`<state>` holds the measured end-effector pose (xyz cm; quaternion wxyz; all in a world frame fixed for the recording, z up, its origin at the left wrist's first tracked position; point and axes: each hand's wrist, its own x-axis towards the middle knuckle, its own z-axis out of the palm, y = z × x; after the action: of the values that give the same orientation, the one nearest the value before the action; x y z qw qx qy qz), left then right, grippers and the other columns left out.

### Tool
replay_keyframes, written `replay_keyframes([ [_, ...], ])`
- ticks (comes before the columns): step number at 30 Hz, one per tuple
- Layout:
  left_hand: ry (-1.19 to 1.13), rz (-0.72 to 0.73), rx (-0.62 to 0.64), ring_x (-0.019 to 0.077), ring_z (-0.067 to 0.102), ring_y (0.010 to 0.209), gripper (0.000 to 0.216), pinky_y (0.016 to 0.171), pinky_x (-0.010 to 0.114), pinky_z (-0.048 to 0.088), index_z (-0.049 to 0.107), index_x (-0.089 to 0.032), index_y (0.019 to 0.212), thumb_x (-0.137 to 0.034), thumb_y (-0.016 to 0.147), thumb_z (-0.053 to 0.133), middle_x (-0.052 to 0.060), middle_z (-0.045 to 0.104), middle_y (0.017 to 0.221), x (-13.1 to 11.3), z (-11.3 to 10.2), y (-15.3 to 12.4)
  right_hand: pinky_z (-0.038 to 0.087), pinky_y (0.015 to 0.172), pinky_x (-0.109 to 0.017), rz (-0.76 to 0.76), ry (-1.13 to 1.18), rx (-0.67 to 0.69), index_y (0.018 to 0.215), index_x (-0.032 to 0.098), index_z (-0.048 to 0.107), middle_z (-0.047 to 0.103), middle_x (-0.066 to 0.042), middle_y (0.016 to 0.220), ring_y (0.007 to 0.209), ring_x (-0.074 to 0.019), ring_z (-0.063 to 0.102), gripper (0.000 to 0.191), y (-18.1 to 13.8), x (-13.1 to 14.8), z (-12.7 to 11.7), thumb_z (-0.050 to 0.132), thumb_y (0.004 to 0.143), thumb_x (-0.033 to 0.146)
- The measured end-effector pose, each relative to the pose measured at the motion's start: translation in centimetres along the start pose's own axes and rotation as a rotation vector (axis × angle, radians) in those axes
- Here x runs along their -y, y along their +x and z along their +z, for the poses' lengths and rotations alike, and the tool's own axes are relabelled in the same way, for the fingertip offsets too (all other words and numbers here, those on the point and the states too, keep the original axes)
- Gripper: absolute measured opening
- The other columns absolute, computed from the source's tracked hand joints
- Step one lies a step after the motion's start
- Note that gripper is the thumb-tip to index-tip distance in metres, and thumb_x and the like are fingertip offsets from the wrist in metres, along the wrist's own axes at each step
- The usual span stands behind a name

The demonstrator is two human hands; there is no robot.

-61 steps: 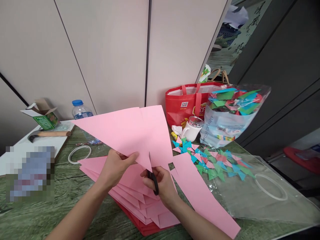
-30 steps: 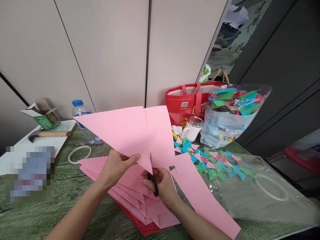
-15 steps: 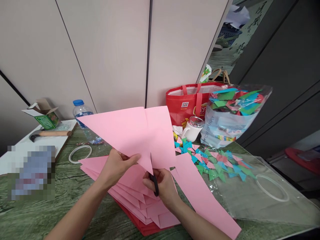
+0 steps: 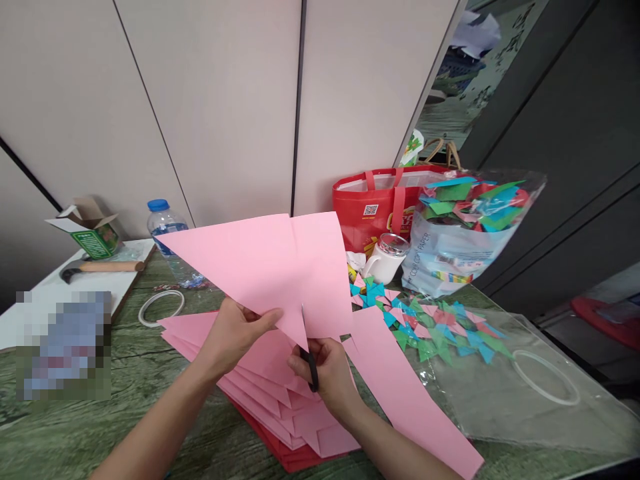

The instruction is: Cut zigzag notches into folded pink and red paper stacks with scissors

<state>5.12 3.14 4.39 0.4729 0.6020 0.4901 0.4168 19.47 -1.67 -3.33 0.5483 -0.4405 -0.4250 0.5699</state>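
Observation:
My left hand (image 4: 245,330) pinches the lower edge of a folded sheet of pink paper (image 4: 250,260), thumb on top. The sheet is held up, with a pointed corner to the left and a cut running into its lower part. In my right hand (image 4: 327,373) are black-handled scissors (image 4: 313,370); their blades sit in that cut, mostly hidden by the paper. Under both hands lies a stack of folded pink paper (image 4: 270,387), with red paper (image 4: 295,460) at its bottom. A long pink paper strip (image 4: 415,400) rests to the right of my right hand.
Small folded colored paper pieces (image 4: 440,333) are spread at the right, near a clear plastic sheet (image 4: 500,407). Behind stand a white mug (image 4: 385,260), a red bag (image 4: 350,207) and a filled plastic bag (image 4: 445,253). Leftward are a bottle (image 4: 173,247), tape roll (image 4: 160,308) and hammer (image 4: 107,267).
Almost nothing differs. The view has shifted very slightly, and both hands keep their hold on the pink paper and scissors.

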Motion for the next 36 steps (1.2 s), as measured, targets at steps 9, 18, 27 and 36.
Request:
replay_keyframes([
  [9,-0.035,-0.015,0.017,0.0203,0.066,0.071,0.023,0.063,0.030,0.053,0.066,-0.012,0.082,-0.025,0.064,0.067,0.008,0.074,0.082,-0.03,0.03,-0.07,0.037,0.043,-0.022,0.018,0.018,-0.029,0.064,0.017,0.054,0.054,0.004,0.053,0.045,-0.0097,0.045,0.033,-0.14,0.45,0.43,0.079,0.049,0.033],
  [18,-0.068,-0.005,0.023,0.0221,0.067,0.077,0.023,0.064,0.031,0.054,0.066,-0.014,0.084,-0.024,0.064,0.067,0.007,0.074,0.083,-0.21,0.25,-0.39,0.047,0.059,-0.028,-0.050,0.079,-0.050,0.080,0.019,0.055,0.063,-0.001,0.068,0.063,-0.0171,0.058,0.042,0.16,-0.03,0.29,0.081,0.048,0.025],
  [27,-0.049,-0.006,0.011,0.0220,0.067,0.073,0.022,0.063,0.031,0.054,0.066,-0.013,0.082,-0.026,0.064,0.067,0.008,0.073,0.081,-0.19,0.11,-0.40,0.049,0.078,-0.034,-0.076,0.217,0.030,0.089,0.019,0.059,0.068,-0.008,0.093,0.087,-0.0230,0.062,0.047,0.30,0.45,0.20,0.081,0.048,0.025],
  [36,-0.079,0.001,0.024,0.0233,0.067,0.077,0.025,0.064,0.032,0.055,0.064,-0.014,0.084,-0.027,0.064,0.067,0.008,0.073,0.085,-0.51,0.21,-0.60,0.050,0.081,-0.039,-0.086,0.134,-0.024,0.079,0.016,0.063,0.070,-0.011,0.089,0.081,-0.0253,0.065,0.034,0.38,0.23,-0.01,0.078,0.053,0.030],
])
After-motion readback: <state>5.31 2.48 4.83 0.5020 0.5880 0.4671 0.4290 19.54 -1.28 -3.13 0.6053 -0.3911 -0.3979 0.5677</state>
